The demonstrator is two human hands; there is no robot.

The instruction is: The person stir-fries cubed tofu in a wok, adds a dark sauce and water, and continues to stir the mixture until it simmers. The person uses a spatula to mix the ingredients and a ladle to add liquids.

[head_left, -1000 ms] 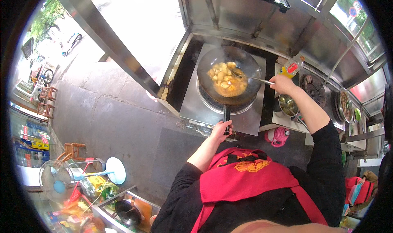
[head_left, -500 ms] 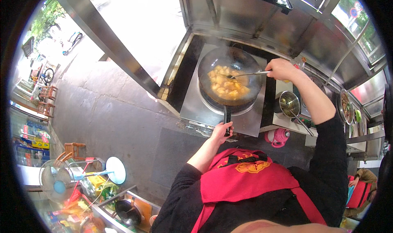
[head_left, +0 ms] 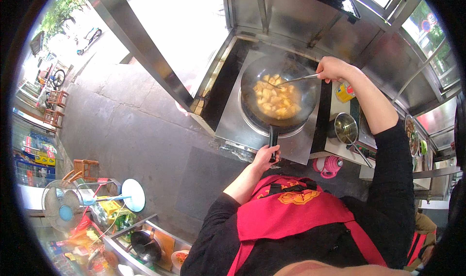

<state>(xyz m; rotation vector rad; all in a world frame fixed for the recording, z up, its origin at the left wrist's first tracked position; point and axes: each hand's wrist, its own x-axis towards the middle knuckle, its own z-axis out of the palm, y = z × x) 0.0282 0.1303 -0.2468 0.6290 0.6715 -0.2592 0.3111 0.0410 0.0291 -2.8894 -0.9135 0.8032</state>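
A dark wok (head_left: 302, 73) with a black handle sits on the burner of a steel-topped stove (head_left: 231, 121). Steam rises from yellow, potato-like chunks (head_left: 277, 101) in it. My left hand (head_left: 266, 157) is closed round the wok's handle on the near side. From the right, my right hand (head_left: 335, 69) grips the end of a long-handled metal cooking spoon (head_left: 302, 78). The spoon's head is in the wok at the far left of the chunks, partly hidden among them.
Right of the stove stand a metal pot (head_left: 345, 126) with a ladle in it and a yellow-labelled container (head_left: 345, 92). A pink jug (head_left: 330, 166) is below the counter edge. A fan (head_left: 64, 209) and another wok (head_left: 145, 246) are at lower left. Another person's sleeve (head_left: 425, 227) shows at lower right.
The spoon's head has shifted toward the far side of the wok, and the chunks lie differently. My right hand has risen slightly. The whole view has swung a little.
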